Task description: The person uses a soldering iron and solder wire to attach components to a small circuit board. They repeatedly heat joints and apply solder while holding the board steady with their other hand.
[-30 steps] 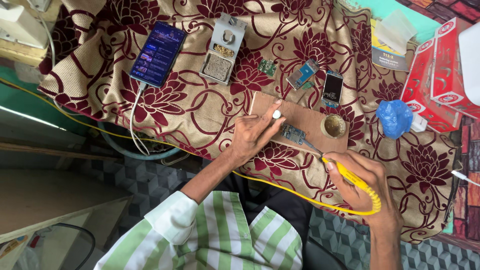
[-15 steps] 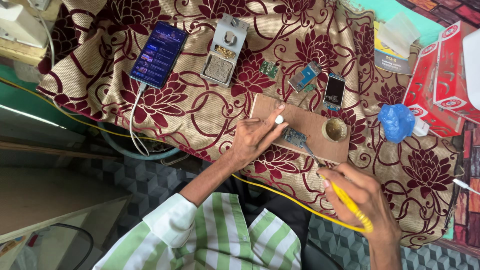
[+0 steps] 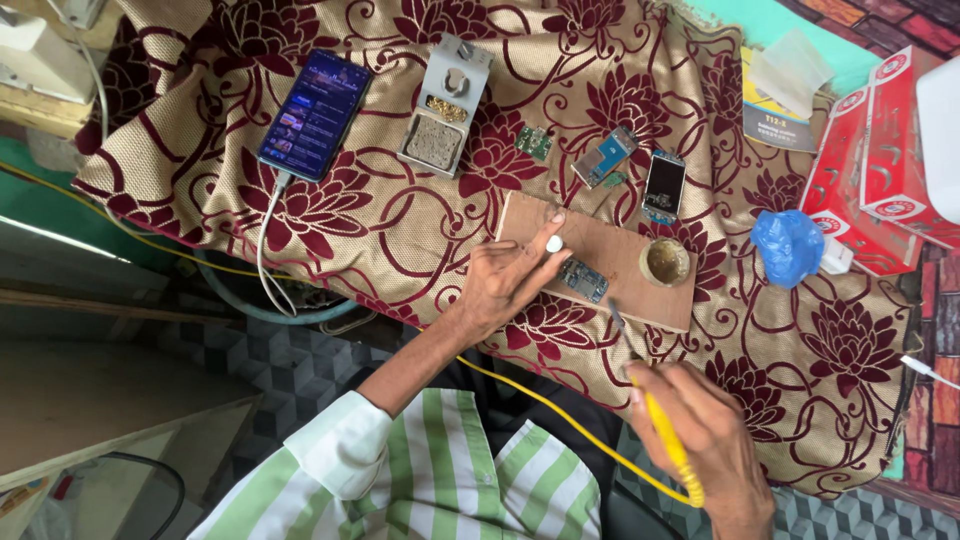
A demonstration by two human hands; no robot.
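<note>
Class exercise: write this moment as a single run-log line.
left hand: pressing on wooden board beside small circuit board | right hand: gripping yellow soldering iron, tip off the circuit board | phone: lit, plugged in

lit phone screen (image 3: 316, 112) upper left on the cloth; red-and-white boxes (image 3: 880, 170) at right; small dark display module (image 3: 664, 184) mid-cloth.

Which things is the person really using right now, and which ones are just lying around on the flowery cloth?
In use:
left hand pressing on the wooden board
small circuit board on it
right hand holding the yellow soldering iron

Lying about:
phone on its cable
grey tip-cleaner stand
two small screen modules
blue wad
red boxes
</note>
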